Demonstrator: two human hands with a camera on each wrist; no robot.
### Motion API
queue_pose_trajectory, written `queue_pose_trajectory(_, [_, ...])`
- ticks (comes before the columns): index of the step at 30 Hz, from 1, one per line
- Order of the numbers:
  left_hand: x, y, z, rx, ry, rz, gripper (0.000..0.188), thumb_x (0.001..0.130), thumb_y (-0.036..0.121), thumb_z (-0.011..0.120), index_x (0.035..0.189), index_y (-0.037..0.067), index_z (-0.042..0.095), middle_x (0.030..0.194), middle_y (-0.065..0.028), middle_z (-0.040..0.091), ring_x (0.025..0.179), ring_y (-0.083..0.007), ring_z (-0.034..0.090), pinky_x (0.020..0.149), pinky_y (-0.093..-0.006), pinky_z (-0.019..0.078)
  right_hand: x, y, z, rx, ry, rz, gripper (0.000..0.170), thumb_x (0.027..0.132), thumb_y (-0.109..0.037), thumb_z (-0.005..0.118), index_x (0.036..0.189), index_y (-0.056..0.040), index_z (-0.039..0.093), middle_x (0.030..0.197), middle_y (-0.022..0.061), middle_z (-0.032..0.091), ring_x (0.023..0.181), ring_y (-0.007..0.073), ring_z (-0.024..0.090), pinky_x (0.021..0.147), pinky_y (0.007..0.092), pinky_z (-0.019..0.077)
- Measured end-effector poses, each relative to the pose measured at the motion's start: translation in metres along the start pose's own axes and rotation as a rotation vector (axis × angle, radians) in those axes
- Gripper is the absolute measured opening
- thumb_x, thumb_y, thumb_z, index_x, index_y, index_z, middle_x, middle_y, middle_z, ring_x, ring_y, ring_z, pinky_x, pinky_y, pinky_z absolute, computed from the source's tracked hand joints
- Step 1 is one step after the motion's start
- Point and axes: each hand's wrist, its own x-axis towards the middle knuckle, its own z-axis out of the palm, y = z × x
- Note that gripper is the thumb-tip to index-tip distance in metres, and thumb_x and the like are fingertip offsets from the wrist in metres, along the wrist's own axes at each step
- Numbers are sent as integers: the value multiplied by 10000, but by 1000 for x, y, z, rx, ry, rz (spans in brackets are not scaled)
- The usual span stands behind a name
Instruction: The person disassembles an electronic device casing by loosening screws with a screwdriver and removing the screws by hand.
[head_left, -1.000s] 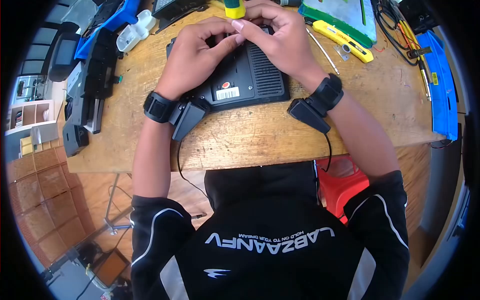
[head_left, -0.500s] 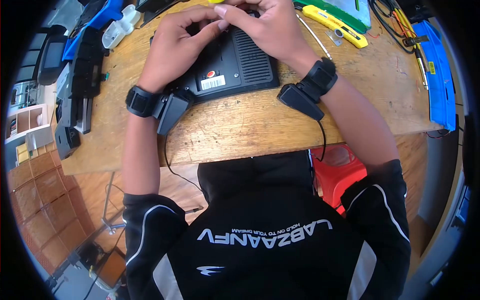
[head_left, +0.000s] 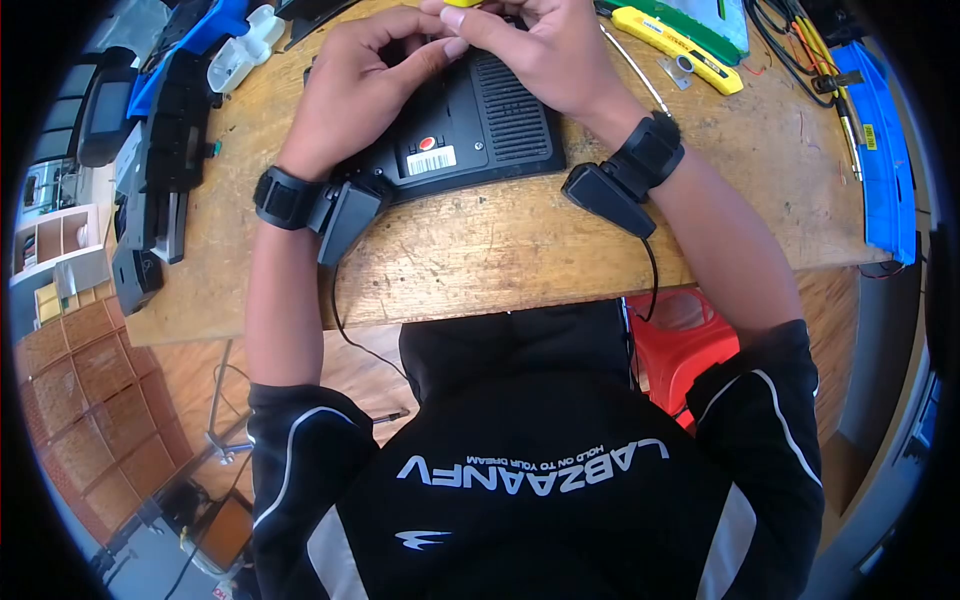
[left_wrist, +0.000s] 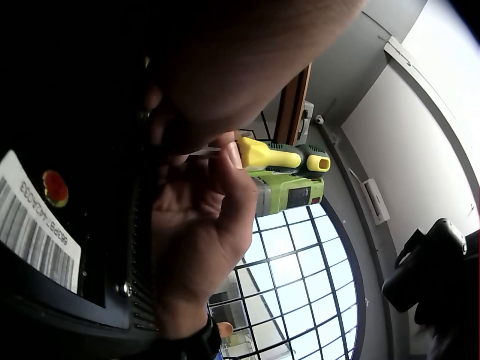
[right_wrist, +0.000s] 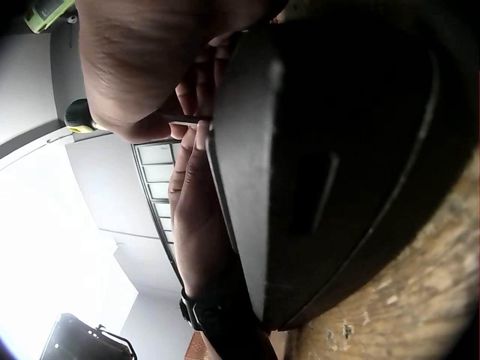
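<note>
A black plastic casing (head_left: 455, 118) with vent slots, a barcode label and a round red sticker lies on the wooden table. Over its far part, my right hand (head_left: 548, 55) pinches a screwdriver (left_wrist: 274, 155) with a yellow and dark green handle, low down by the thumb and fingertips. Only a yellow bit of the handle shows at the top edge of the head view. My left hand (head_left: 350, 95) is bent over the casing, its thumb and fingertips around the thin metal shaft (right_wrist: 184, 121). The shaft's tip is hidden by the hands.
To the right lie a yellow utility knife (head_left: 675, 48), a thin metal rod (head_left: 640, 75) and a long blue tray (head_left: 885, 150). A white open case (head_left: 245, 50) and black devices (head_left: 175, 150) stand at the left. A red stool (head_left: 680, 345) is below the table's front edge.
The head view has shifted, so hands and casing appear higher and a little left, and most of the screwdriver handle has left the picture. Both hands keep their place at the casing.
</note>
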Motion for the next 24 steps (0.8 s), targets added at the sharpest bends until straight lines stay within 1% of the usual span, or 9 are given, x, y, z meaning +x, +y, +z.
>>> queue_pose_trajectory(3, [0,-2,0,49,0,26,255,976,167,724,1178,12,732,1057,-41,760,955,-92,665,882,-250,516,-2,-3,1,-115,-9,-90,131,886,-70,766,943,42,731,902,69,693,795,119,636,720,261,504])
queue_pose_trajectory(5, [0,-7,-2,13,-16,74,254,981,170,718,1177,9,729,1060,-44,761,959,-90,667,875,-252,517,-1,-6,2,-27,6,151,176,867,-100,808,947,38,734,875,64,692,783,113,632,707,255,502])
queue_pose_trajectory(6, [1,-8,-3,14,-14,73,254,981,170,718,1177,9,729,1060,-44,761,959,-90,667,875,-252,517,-1,-6,0,-26,4,150,176,867,-100,808,947,38,734,875,64,692,783,113,632,707,255,502])
queue_pose_trajectory(9, [2,-10,-6,80,-57,138,251,988,164,707,1181,6,726,1072,-48,762,977,-104,676,883,-258,516,1,-1,-2,-211,-32,103,217,846,-129,843,929,37,730,905,63,695,795,107,635,699,247,501])
queue_pose_trajectory(11, [-1,-12,-3,31,-22,24,252,990,158,702,1187,1,722,1087,-53,760,1004,-124,682,900,-265,514,0,10,5,-92,56,-89,190,858,-110,822,910,39,716,936,67,696,800,109,637,697,246,505])
queue_pose_trajectory(15, [1,-5,1,32,30,75,253,991,155,700,1192,2,721,1085,-56,760,999,-131,686,894,-269,518,1,12,3,-56,53,-46,163,872,-85,791,908,50,707,963,75,697,800,115,642,711,250,516])
queue_pose_trajectory(18, [-1,-7,2,38,66,97,251,986,160,709,1184,8,726,1080,-53,761,972,-115,682,865,-260,520,-1,2,5,-59,67,52,134,870,-53,773,897,56,700,953,83,698,804,118,648,720,254,526])
queue_pose_trajectory(20, [0,-5,0,51,21,-4,247,978,160,719,1175,11,731,1049,-48,763,923,-102,679,826,-253,522,0,1,4,-43,76,74,132,858,-43,785,870,51,693,940,81,698,810,116,652,723,252,532])
queue_pose_trajectory(24, [-1,-3,-2,128,5,-25,246,968,164,734,1168,20,737,998,-40,762,875,-95,671,792,-254,520,1,-3,3,-138,36,0,132,851,-31,790,885,48,690,930,72,697,815,113,652,729,249,534])
